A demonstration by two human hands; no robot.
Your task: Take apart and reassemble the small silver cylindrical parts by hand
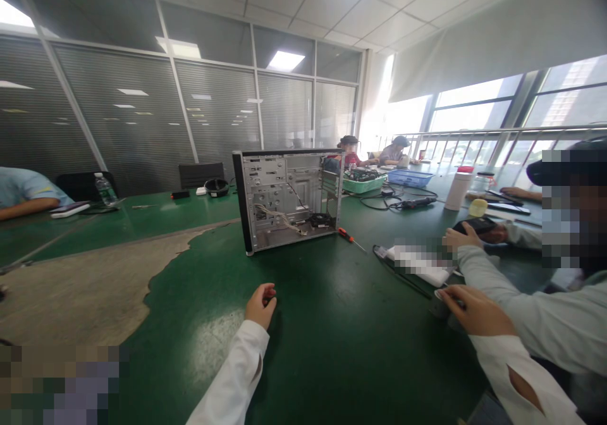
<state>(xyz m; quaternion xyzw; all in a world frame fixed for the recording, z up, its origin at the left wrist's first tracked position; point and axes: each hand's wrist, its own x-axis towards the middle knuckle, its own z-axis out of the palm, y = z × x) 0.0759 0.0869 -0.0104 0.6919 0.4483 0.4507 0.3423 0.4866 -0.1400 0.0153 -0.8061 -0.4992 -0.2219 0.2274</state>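
My left hand [260,306] is over the green table, its fingers loosely curled, and no object shows in it. Beyond it stands an open computer case [291,197], upright, with its side panel off. Cables [279,216] hang inside the bare metal frame. On the right, my right hand [478,311] has its thumb and fingers closed at the rim of a small grey round object [441,305], whose kind I cannot make out. A screwdriver [348,235] with an orange and black handle lies beside the case's lower right corner.
A co-worker's hands [467,238] hold a dark object close to my right hand. A white item [422,264] lies before them. Behind are a white bottle [459,190], a green basket [363,184], a blue basket [410,177] and black cables. At left, the green table covering [190,273] is torn.
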